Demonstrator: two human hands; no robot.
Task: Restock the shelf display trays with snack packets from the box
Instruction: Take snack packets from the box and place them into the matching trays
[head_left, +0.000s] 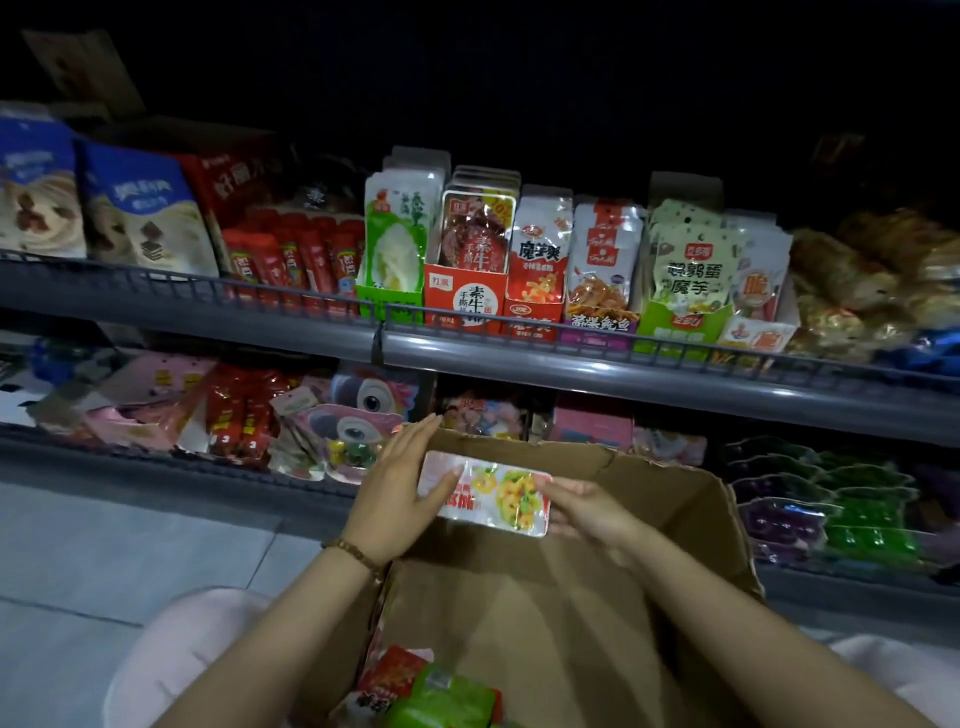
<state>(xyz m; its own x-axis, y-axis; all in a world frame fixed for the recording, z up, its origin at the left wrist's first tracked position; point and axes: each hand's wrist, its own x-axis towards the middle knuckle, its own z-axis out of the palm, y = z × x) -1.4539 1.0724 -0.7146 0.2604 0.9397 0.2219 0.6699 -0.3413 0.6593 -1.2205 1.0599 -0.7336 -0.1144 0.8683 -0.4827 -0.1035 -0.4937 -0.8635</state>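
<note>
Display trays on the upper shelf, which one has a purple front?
The purple-fronted tray, between a red tray and a light green tray, holding white-and-red packets; no other is purple.

Both hands hold one snack packet (493, 496) sideways over the open cardboard box (649, 499); L hand (400, 499) at its left end w/ thumb on the front, bead bracelet (353, 552) on wrist; R hand (587, 506) at its right end; loose packets (431, 696) lie in the box's near corner; display trays (465, 299) stand on the shelf (571, 358) above.
</note>
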